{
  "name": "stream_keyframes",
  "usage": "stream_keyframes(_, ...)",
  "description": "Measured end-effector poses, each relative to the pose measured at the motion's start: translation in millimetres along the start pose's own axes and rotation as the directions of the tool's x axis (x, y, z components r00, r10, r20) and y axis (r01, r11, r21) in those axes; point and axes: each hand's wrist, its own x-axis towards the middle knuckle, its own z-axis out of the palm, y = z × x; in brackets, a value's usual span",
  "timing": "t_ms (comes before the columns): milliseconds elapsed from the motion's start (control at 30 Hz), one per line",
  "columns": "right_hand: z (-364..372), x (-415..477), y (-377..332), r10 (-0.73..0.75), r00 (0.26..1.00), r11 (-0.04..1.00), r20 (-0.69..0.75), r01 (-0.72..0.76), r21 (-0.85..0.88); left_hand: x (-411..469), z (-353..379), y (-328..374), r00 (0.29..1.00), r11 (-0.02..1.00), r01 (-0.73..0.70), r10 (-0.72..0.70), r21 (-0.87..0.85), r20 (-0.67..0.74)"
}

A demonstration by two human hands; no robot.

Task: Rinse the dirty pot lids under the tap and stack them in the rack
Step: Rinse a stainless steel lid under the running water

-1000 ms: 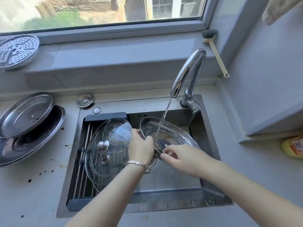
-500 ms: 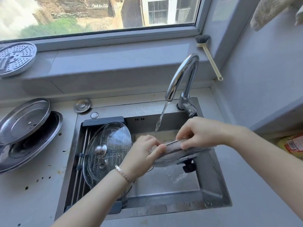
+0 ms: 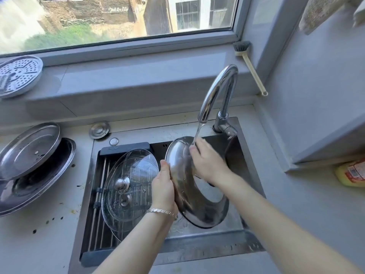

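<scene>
A steel pot lid [image 3: 189,196] stands nearly on edge over the sink, under the running tap [image 3: 215,95]. My left hand [image 3: 163,186] grips its left rim. My right hand [image 3: 207,163] lies against its far side near the top, where the water lands. Two glass lids [image 3: 128,186] lean in the roll-up rack [image 3: 98,194] over the sink's left half. Two dirty steel lids [image 3: 29,151] are piled on the counter at the left.
A small round steel cap [image 3: 99,129] sits behind the sink. A perforated steamer plate [image 3: 18,75] rests on the windowsill and a brush [image 3: 250,68] leans in the corner. A yellow bottle [image 3: 351,173] lies at the right under a ledge.
The steel lid has been turned from roughly flat to nearly on edge. My right hand went from its top rim to its far side under the stream.
</scene>
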Motion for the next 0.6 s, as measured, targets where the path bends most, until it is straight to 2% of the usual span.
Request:
stream_keyframes(33,19.4,-8.7,-6.6,-0.039,0.999,0.997,0.024,0.04,-0.066,1.3,-0.3,-0.1,0.999,0.999,0.025,-0.026,-0.032,-0.026)
stream_keyframes(133,53.3,-45.8,-26.0,-0.331,0.944,0.917,0.018,0.326,-0.231,9.6,-12.4,-3.8,0.997,0.993,0.072,-0.069,-0.09,0.034)
stream_keyframes(200,53.0,-51.3,-28.7,-0.382,0.922,0.895,0.063,0.386,-0.221,12.7,-20.1,-5.4,0.996,0.987,0.087,-0.083,-0.132,0.038)
stream_keyframes(267,45.3,-29.4,-24.8,-0.255,0.963,0.935,0.089,0.269,-0.231,7.6,-18.2,-4.4,0.994,0.98,0.11,-0.108,-0.166,0.017)
stream_keyframes(367,26.5,14.7,-25.2,0.056,0.998,0.977,0.027,-0.049,-0.208,-6.3,-3.5,-2.1,0.999,0.989,0.054,-0.055,-0.137,0.0)
stream_keyframes(433,25.2,16.5,-29.3,0.07,0.998,0.977,0.009,-0.066,-0.204,-8.0,-1.4,-1.2,0.999,0.991,0.044,-0.047,-0.129,-0.021)
stream_keyframes(500,34.2,-5.7,-35.0,-0.099,0.995,0.959,0.031,0.103,-0.264,-2.1,-5.1,4.2,0.998,0.989,0.04,-0.046,-0.142,-0.04)
stream_keyframes(567,41.6,-33.4,-39.1,-0.294,0.952,0.908,0.084,0.305,-0.288,5.0,-9.8,7.0,0.999,0.994,0.027,-0.03,-0.107,-0.035)
stream_keyframes(600,41.9,-35.0,-38.0,-0.317,0.942,0.901,0.107,0.334,-0.276,5.8,-11.5,7.1,0.999,0.997,0.012,-0.015,-0.076,-0.037)
